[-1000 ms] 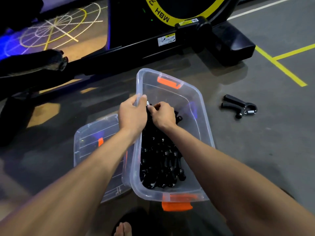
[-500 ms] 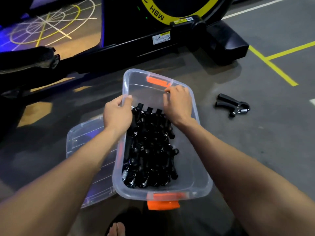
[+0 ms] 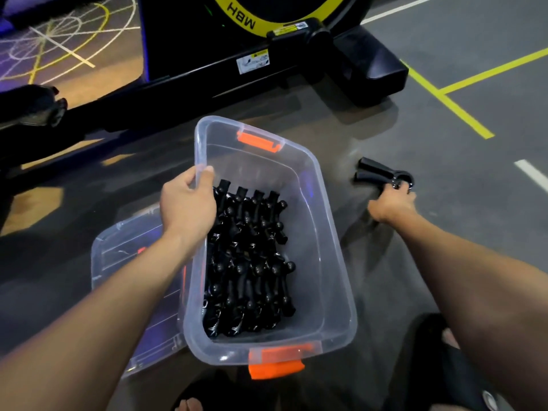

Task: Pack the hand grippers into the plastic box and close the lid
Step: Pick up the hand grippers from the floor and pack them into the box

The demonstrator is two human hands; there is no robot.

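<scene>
A black exercise machine (image 3: 267, 54) stands on the grey floor (image 3: 474, 262) behind the work. The clear plastic box (image 3: 332, 262) sits open in front of the person, probably tipped a little, its left side already stacked with black hand grippers (image 3: 249, 262). The lid (image 3: 124, 262) lies flat beside it on the left, kept clear until packing ends. The left hand (image 3: 186, 209) curls its fingers over the box's rim, likely to steady it. The right hand (image 3: 391, 204) reaches out, fingers closing on the spring end of the last gripper (image 3: 376, 170) on the floor.
</scene>
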